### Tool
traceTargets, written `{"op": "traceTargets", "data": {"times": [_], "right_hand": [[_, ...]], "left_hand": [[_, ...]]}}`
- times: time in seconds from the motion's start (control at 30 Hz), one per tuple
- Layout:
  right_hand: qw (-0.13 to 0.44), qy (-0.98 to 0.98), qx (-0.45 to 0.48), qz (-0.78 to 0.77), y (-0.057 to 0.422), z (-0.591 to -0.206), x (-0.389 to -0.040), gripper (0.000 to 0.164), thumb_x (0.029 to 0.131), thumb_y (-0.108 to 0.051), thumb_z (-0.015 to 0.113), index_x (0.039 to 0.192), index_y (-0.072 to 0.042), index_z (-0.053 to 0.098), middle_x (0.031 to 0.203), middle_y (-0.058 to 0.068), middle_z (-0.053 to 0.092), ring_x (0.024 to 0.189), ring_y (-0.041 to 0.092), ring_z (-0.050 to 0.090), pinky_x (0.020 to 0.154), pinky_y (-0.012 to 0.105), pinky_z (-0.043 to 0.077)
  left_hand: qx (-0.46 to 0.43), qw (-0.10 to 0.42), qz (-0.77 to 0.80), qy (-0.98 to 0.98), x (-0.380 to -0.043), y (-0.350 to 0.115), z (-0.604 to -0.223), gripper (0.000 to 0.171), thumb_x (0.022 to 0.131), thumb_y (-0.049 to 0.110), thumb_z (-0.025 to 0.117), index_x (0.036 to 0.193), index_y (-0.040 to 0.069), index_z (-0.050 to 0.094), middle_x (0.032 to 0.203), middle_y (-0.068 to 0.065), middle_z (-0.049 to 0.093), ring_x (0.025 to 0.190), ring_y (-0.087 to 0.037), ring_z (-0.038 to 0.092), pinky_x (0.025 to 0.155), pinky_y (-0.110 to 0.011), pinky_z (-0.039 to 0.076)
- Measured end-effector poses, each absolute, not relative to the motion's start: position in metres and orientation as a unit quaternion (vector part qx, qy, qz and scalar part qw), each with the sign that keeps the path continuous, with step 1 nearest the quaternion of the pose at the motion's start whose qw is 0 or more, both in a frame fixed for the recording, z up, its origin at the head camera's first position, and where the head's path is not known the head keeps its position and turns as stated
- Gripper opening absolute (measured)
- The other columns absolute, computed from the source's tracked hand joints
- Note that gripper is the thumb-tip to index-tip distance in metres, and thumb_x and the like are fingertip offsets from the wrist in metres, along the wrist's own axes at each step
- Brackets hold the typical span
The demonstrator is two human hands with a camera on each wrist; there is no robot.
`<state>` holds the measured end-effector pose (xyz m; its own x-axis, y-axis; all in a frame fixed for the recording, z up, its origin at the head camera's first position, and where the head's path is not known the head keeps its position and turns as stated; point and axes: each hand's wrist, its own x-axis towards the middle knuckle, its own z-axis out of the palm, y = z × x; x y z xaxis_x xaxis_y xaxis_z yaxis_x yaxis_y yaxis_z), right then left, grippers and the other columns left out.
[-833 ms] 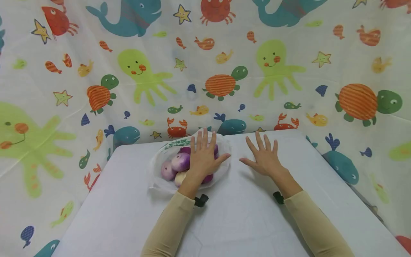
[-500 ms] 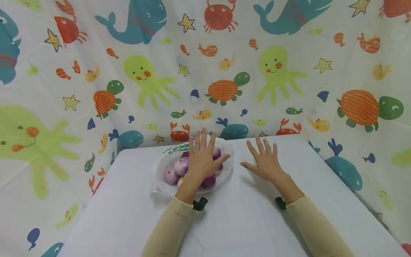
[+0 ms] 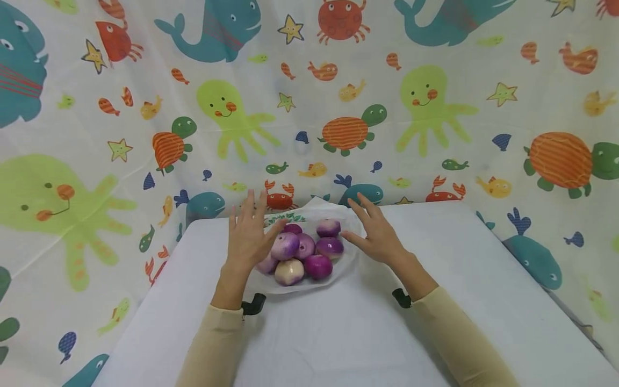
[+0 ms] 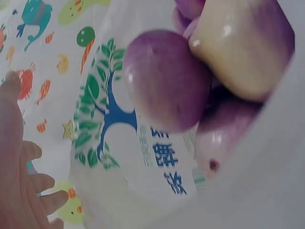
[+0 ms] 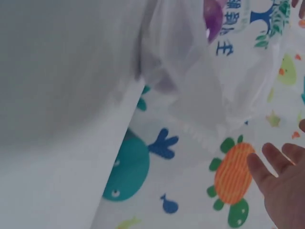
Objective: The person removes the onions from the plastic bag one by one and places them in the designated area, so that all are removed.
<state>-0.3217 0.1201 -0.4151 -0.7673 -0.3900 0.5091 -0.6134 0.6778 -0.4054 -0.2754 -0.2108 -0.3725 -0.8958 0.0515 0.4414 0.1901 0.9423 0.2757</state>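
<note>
Several shiny purple-and-white onions [image 3: 318, 267] sit in a white plastic bag [image 3: 333, 279] toward the far side of the table. My left hand [image 3: 247, 236] is raised at the bag's left side, fingers spread and thumb out, overlapping the leftmost onion in the head view. At the right side hovers my right hand [image 3: 379, 231], also with spread fingers, its thumb pointing toward the onions. Neither hand holds anything. Up close in the left wrist view, a purple onion [image 4: 167, 81] lies over the bag's tree print [image 4: 116, 117].
A white-covered table [image 3: 314, 344] lies under the bag. Behind it and along both sides hangs a curtain [image 3: 300, 150] printed with sea animals. Dark wrist-camera mounts [image 3: 253, 305] show below the hands.
My left hand has moved left, off the onions to the bag's left side. My right hand has come left toward the bag, uncovering most of the onions between them.
</note>
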Motion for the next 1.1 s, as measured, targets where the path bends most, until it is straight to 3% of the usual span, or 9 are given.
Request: {"op": "traceTargets", "data": {"times": [0.17,0.33,0.47,0.57,0.83,1.1], "right_hand": [[0.215,-0.869,0.318,0.313,0.091,-0.409,-0.321,0.074,0.095,-0.044,0.074,0.157,-0.015,0.043,0.162,0.013,0.039,0.146,0.035,0.043,0.112,0.061,0.046],[0.209,-0.835,0.355,0.365,0.07,-0.398,-0.319,0.058,0.096,-0.035,0.074,0.145,-0.01,0.056,0.141,0.011,0.057,0.129,0.03,0.056,0.107,0.054,0.052],[0.137,-0.831,0.388,0.375,0.062,-0.403,-0.315,0.055,0.098,-0.036,0.073,0.146,-0.015,0.057,0.14,0.007,0.059,0.125,0.027,0.061,0.105,0.05,0.054],[0.084,-0.84,0.399,0.359,0.061,-0.414,-0.31,0.056,0.096,-0.039,0.074,0.146,-0.018,0.058,0.144,0.005,0.058,0.131,0.025,0.058,0.109,0.05,0.052],[0.01,-0.856,0.434,0.28,0.059,-0.437,-0.308,0.068,0.091,-0.048,0.078,0.144,-0.011,0.06,0.139,0.01,0.064,0.131,0.026,0.054,0.114,0.048,0.047],[0.002,-0.873,0.439,0.212,0.055,-0.448,-0.306,0.073,0.088,-0.048,0.082,0.147,-0.011,0.058,0.142,0.005,0.065,0.133,0.026,0.052,0.116,0.044,0.045]], "left_hand": [[-0.067,0.215,-0.183,-0.957,-0.275,-0.237,-0.374,0.095,0.099,0.071,0.049,0.168,0.015,0.016,0.175,-0.019,0.012,0.157,-0.046,0.022,0.127,-0.066,0.011],[-0.12,0.164,-0.265,-0.943,-0.279,-0.256,-0.379,0.095,0.093,0.061,0.07,0.167,0.024,0.023,0.176,-0.007,0.015,0.158,-0.042,0.022,0.12,-0.069,0.028],[-0.165,0.149,-0.341,-0.913,-0.282,-0.267,-0.387,0.078,0.091,0.041,0.081,0.159,0.027,0.044,0.168,-0.005,0.038,0.149,-0.035,0.042,0.113,-0.063,0.043],[-0.179,0.149,-0.375,-0.897,-0.283,-0.273,-0.392,0.062,0.091,0.032,0.082,0.148,0.024,0.059,0.153,-0.006,0.057,0.131,-0.032,0.057,0.1,-0.054,0.053],[-0.145,0.164,-0.395,-0.892,-0.284,-0.277,-0.397,0.044,0.091,0.033,0.082,0.133,0.023,0.073,0.116,-0.004,0.073,0.096,-0.022,0.061,0.083,-0.034,0.054],[-0.138,0.223,-0.4,-0.878,-0.283,-0.273,-0.4,0.028,0.094,0.027,0.08,0.12,0.017,0.079,0.105,-0.004,0.077,0.087,-0.019,0.064,0.076,-0.021,0.054]]}}
